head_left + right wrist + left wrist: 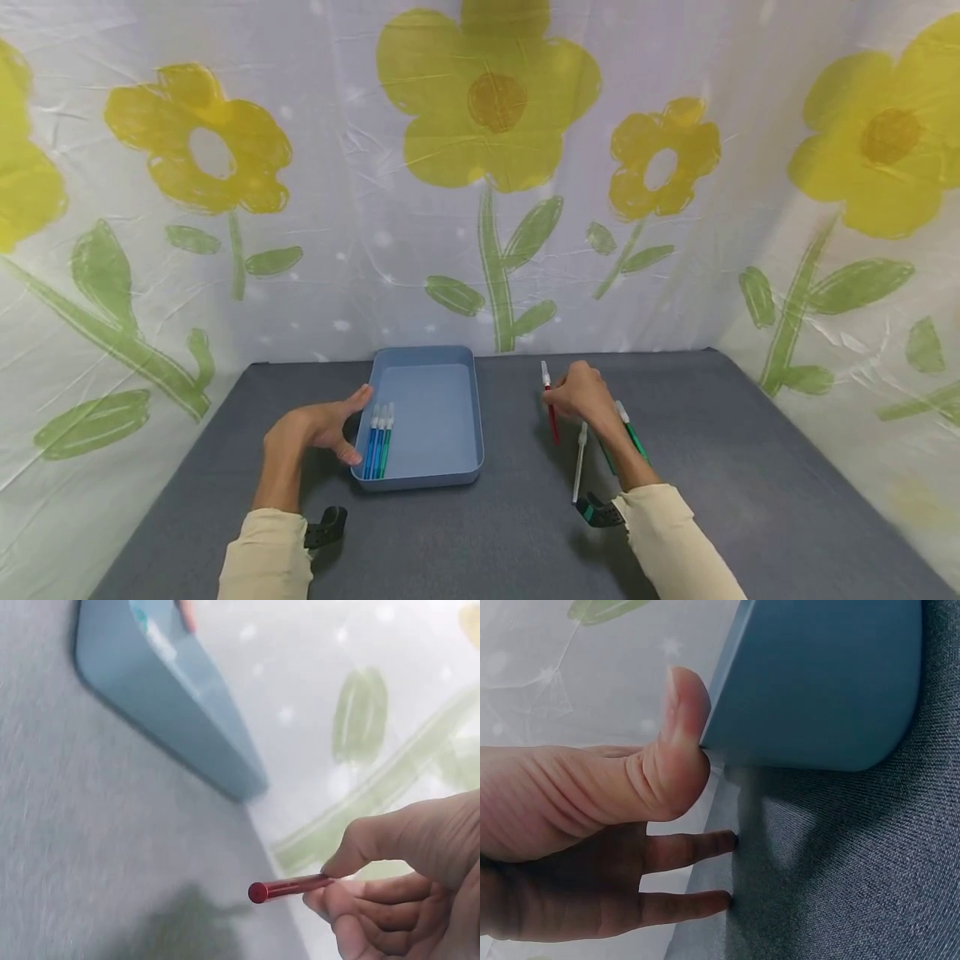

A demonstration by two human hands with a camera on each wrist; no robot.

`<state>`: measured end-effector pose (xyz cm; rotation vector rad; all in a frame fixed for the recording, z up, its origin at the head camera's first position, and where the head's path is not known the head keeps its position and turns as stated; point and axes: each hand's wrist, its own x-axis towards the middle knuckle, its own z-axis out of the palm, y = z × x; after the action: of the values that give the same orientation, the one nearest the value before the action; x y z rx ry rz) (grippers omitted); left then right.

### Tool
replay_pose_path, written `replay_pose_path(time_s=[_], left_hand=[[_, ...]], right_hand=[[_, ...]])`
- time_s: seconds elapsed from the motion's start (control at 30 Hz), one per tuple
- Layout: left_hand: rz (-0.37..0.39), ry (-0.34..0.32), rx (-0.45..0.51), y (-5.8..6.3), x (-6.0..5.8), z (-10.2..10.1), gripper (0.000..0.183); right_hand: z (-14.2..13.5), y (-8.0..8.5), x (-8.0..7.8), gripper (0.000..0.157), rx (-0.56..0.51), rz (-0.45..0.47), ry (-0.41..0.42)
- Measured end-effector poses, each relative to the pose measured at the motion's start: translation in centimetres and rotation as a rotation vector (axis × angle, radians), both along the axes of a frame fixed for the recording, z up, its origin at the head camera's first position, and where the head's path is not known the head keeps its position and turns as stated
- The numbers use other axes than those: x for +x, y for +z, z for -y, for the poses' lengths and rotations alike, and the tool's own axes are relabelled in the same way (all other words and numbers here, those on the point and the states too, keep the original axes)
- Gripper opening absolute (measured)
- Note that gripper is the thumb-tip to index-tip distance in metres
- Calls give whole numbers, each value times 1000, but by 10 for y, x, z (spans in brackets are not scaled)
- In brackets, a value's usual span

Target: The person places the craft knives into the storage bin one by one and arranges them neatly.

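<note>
My right hand [587,393] pinches a red pen [553,423] with a clear cap above the table, right of the blue tray [442,421]. In the right wrist view, the red pen's [289,887] round end sticks out between thumb and fingers. My left hand [315,429] is at the tray's left side, its fingers spread. The left wrist view shows its thumb [681,727] touching the tray wall [817,690], with the fingers extended below. Inside the tray, two blue pens and a green one [386,446] lie side by side along the left wall.
A white pen [579,467] lies on the dark grey table [510,517] below my right hand. Green pens [636,437] lie beside it, partly hidden by the right forearm. A flower-printed cloth [330,275] hangs behind the table and along its sides.
</note>
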<state>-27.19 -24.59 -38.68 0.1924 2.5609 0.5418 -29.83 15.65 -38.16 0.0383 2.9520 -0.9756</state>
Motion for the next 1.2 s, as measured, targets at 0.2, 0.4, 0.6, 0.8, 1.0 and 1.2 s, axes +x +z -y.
replay_pose_path(time_s=[0.2,0.4,0.6,0.8,1.0,1.2], left_hand=[[-3,-6,6,-1,1,4,133],[-6,-17,24,-1,2,5,134],[-7,-4,16,0,2,4,133],[-13,-18,-2,1,1,5,132],[-16,-29,-4,1,-1,5,134],[-31,-72,-12,1,-2,2,132]], right_hand=[[25,12,7,16,-95,-10,78],[56,17,13,14,-108,-19,140],[87,16,14,17,-119,-18,214],[121,7,15,16,-181,34,287],[149,-7,16,21,-187,56,305],[169,-19,21,26,-149,60,281]])
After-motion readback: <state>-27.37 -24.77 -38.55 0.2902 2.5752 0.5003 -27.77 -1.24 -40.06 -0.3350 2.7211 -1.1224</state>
